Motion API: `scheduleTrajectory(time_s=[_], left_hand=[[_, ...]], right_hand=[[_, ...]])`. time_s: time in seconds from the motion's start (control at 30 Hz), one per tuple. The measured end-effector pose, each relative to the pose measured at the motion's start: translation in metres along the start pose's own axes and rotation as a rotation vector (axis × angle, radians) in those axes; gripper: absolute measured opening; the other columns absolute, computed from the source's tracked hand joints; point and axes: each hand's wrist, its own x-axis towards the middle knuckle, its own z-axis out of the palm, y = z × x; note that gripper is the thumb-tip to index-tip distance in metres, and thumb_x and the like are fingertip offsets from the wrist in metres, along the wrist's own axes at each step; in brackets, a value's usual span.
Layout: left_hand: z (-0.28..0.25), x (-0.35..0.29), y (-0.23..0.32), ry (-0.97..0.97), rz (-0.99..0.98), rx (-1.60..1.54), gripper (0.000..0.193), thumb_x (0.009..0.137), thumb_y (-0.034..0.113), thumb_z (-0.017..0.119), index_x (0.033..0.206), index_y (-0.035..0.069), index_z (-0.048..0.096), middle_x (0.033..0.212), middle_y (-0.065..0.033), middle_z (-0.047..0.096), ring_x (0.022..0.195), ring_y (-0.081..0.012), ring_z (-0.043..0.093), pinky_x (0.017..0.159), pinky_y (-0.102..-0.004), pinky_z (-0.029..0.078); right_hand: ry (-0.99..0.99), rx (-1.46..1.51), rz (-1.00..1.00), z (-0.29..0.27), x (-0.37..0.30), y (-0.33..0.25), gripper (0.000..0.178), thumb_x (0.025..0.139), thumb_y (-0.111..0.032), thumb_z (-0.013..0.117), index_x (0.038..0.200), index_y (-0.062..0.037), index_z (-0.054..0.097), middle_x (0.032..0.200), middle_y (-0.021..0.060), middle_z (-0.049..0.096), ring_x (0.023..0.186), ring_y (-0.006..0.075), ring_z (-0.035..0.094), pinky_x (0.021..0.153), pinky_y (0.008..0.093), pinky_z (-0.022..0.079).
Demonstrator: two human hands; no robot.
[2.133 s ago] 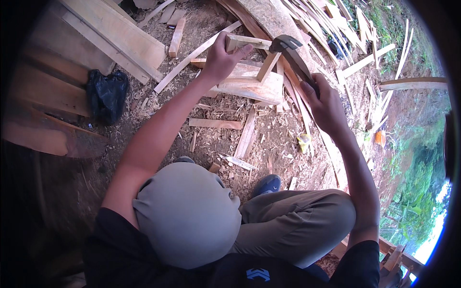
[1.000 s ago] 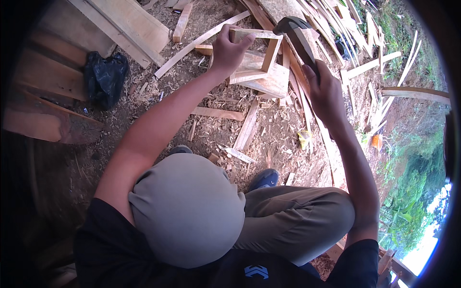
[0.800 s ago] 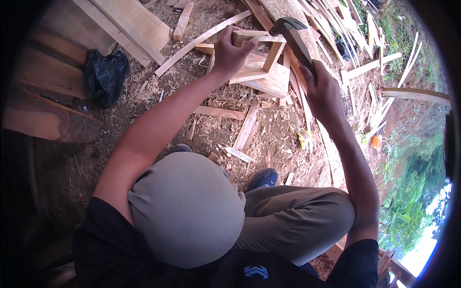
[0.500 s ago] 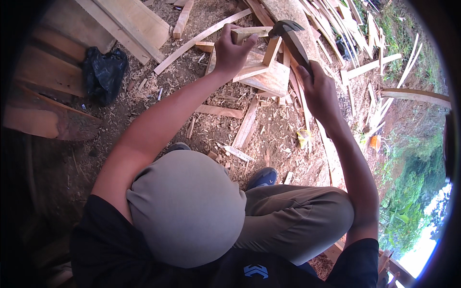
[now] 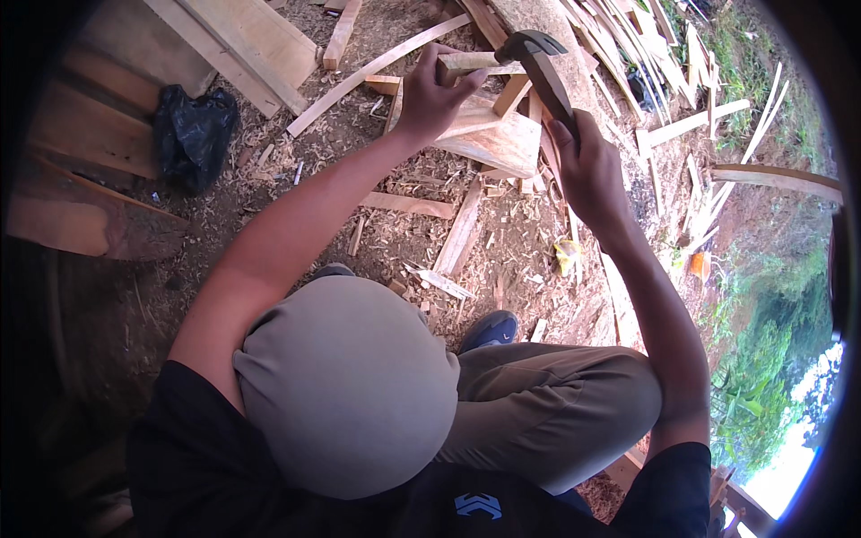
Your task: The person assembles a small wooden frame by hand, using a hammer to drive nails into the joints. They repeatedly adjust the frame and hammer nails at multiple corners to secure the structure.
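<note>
Person's left hand [image 5: 430, 97] at 12 o'clock gripping wooden frame [image 5: 473, 61], right hand [image 5: 592, 170] at 2 o'clock closed round hammer [image 5: 543, 75], black bag [image 5: 195, 139] at 10 o'clock.

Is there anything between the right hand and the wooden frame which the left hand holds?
Only the hammer, which the right hand grips; its head covers part of the wooden frame in this view.

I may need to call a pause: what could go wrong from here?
The hammer has its head close to the left hand, so a stray blow might catch the thumb. Only that hand grips the wooden frame, which could twist if struck off-centre. Wood scraps lie near the blue shoe, so footing may be unsure.
</note>
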Motion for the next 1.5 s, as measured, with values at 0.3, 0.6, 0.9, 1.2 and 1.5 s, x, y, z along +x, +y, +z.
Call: scheduleTrajectory(time_s=[0.3, 0.6, 0.9, 1.2, 1.5], left_hand=[[0.001, 0.003, -0.009, -0.058, 0.036, -0.028, 0.042, 0.094, 0.032, 0.077, 0.113, 0.005, 0.05, 0.096, -0.0077, 0.071, 0.078, -0.0075, 0.066, 0.062, -0.0239, 0.054], [-0.011, 0.009, 0.001, 0.018, -0.062, 0.015, 0.051, 0.091, 0.045, 0.077, 0.109, 0.006, 0.051, 0.076, 0.0008, 0.056, 0.062, -0.0058, 0.052, 0.056, -0.0255, 0.049], [-0.034, -0.066, 0.038, -0.141, -0.581, -0.178, 0.041, 0.092, 0.041, 0.076, 0.104, 0.009, 0.054, 0.072, 0.003, 0.052, 0.055, -0.0047, 0.047, 0.046, -0.0231, 0.041], [-0.057, -0.129, 0.013, -0.176, -0.455, -0.129, 0.031, 0.091, 0.016, 0.078, 0.105, 0.007, 0.052, 0.075, 0.001, 0.059, 0.053, -0.0042, 0.051, 0.044, -0.0237, 0.044], [-0.112, -0.156, 0.033, 0.239, -0.297, -0.195, 0.036, 0.091, 0.006, 0.071, 0.111, 0.007, 0.041, 0.09, -0.01, 0.061, 0.058, -0.0109, 0.057, 0.049, -0.0275, 0.05]], right_hand=[[0.023, 0.016, -0.038, 0.004, -0.004, 0.005, 0.028, 0.107, -0.027, 0.055, 0.115, 0.0, 0.055, 0.084, 0.0296, 0.069, 0.076, 0.0478, 0.068, 0.063, 0.0523, 0.049], [0.039, 0.007, 0.025, -0.004, -0.002, 0.002, 0.031, 0.107, -0.029, 0.055, 0.114, 0.0005, 0.055, 0.083, 0.0293, 0.069, 0.078, 0.0494, 0.069, 0.065, 0.0528, 0.05], [0.076, 0.096, 0.249, -0.029, -0.002, 0.023, 0.04, 0.107, -0.038, 0.051, 0.109, 0.0012, 0.06, 0.082, 0.0263, 0.067, 0.076, 0.0418, 0.068, 0.07, 0.0477, 0.049], [-0.026, 0.078, 0.246, -0.021, -0.01, 0.038, 0.04, 0.105, -0.039, 0.054, 0.106, 0.0012, 0.059, 0.082, 0.0244, 0.066, 0.073, 0.0397, 0.064, 0.07, 0.046, 0.048], [-0.112, 0.116, 0.256, -0.013, -0.014, 0.031, 0.04, 0.105, -0.039, 0.056, 0.111, 0.0007, 0.061, 0.081, 0.0217, 0.067, 0.073, 0.0327, 0.065, 0.069, 0.0437, 0.048]])
